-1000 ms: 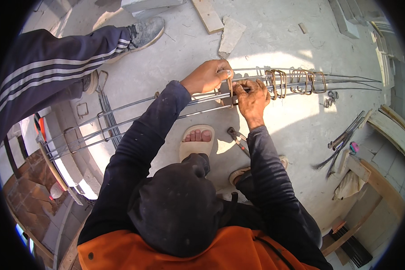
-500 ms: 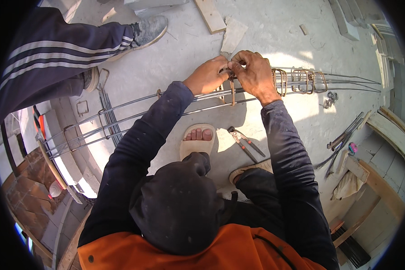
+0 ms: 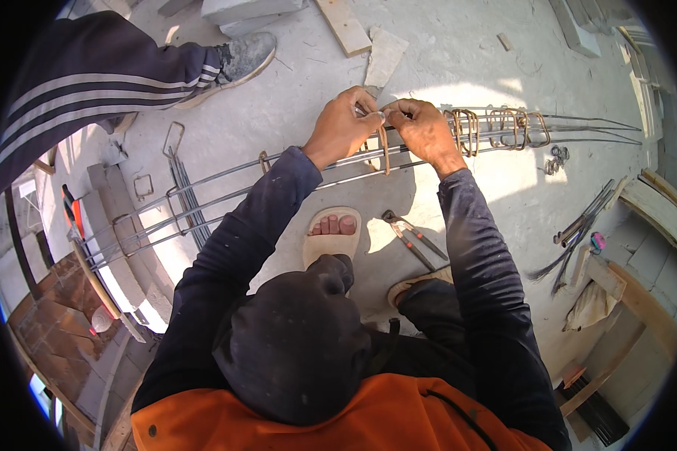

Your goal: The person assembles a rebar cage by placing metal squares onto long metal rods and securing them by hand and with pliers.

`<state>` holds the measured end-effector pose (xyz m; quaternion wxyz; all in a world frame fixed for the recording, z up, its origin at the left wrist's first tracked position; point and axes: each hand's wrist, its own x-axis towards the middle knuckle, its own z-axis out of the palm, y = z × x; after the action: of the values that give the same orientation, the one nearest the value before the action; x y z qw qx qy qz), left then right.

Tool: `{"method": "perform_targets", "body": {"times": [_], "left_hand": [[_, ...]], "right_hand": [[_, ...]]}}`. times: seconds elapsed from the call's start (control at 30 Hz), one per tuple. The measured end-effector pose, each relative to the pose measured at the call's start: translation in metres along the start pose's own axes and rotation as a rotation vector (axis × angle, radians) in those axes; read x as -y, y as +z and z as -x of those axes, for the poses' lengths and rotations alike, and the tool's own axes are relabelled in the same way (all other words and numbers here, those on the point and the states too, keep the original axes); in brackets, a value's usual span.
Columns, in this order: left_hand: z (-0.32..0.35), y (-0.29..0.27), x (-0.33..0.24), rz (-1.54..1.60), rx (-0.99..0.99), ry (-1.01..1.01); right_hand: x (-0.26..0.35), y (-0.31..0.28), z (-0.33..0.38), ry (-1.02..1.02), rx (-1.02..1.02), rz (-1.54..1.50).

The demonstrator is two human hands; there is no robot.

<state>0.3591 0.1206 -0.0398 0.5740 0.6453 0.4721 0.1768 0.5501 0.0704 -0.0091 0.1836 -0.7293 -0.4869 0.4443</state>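
Observation:
A long cage of thin steel reinforcing bars [image 3: 242, 194] runs across in front of me, its left end raised on pale blocks. Both hands meet at the top of a rusty wire stirrup [image 3: 386, 154] that loops around the bars. My left hand [image 3: 340, 128] is closed in a pinch on the stirrup's left side. Opposite it, my right hand [image 3: 429, 137] has thumb and forefinger pressed together. Whatever the fingertips grip is too small to make out. More stirrups [image 3: 470, 132] are bunched on the bars right of my right hand.
Red-handled pincers [image 3: 414, 240] lie on the concrete beside my sandalled foot [image 3: 332, 233]. Another person's leg and shoe [image 3: 244, 60] are at the upper left. Small wire coils [image 3: 556, 160] and a bundle of rods and wire [image 3: 579, 225] lie to the right. A plank [image 3: 344, 26] lies beyond the hands.
My right hand has come slightly nearer to me, its fingers lower over the stirrup. The left fingers have lifted a little, still close to the right ones.

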Motion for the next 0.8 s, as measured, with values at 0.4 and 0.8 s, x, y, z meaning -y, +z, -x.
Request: {"method": "perform_targets", "body": {"times": [0.4,0.8], "left_hand": [[-0.02,-0.032,0.006,0.208,0.163,-0.149],[-0.052,0.011,-0.057,-0.716,0.258,0.348]], "right_hand": [[-0.015,0.02,0.014,-0.14,-0.177,-0.017],[-0.031,0.049,0.086,-0.41,-0.408,0.364]]}}
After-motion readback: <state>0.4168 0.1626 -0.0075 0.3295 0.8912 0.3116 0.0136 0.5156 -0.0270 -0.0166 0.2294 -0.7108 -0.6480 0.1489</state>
